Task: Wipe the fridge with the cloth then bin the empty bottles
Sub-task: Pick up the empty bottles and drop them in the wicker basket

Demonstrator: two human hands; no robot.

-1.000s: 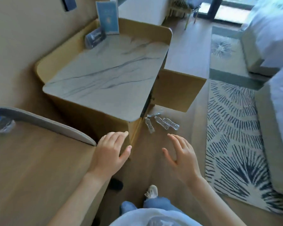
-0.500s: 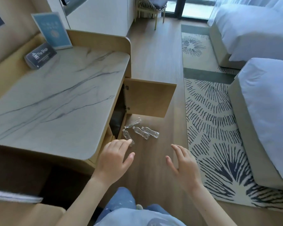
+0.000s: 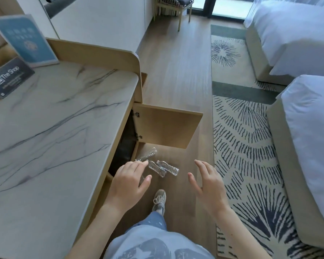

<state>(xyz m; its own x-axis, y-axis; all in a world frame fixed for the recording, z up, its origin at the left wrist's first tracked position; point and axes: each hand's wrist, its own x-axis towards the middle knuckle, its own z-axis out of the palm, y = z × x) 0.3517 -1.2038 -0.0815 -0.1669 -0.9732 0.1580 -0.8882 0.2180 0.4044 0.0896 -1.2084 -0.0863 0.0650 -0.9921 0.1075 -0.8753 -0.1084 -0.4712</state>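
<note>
Several clear empty plastic bottles point(image 3: 162, 167) lie on the wooden floor just in front of the cabinet, below its wooden door point(image 3: 166, 126), which stands swung open. The dark opening point(image 3: 124, 144) under the marble top shows nothing of the fridge inside. My left hand point(image 3: 128, 181) hovers open above the floor, its fingertips covering the nearest bottle from view. My right hand point(image 3: 207, 181) is open too, to the right of the bottles and empty. No cloth or bin is in view.
The marble counter point(image 3: 54, 128) fills the left, with a blue card point(image 3: 26, 40) and a dark sign point(image 3: 7, 77) at its back. A patterned rug point(image 3: 241, 137) and two beds point(image 3: 310, 116) lie to the right. My shoe point(image 3: 159, 201) stands on the floor below the bottles.
The view has swung right and moved closer to the cabinet; the bottles now lie nearer my hands. Both hands stay open and empty.
</note>
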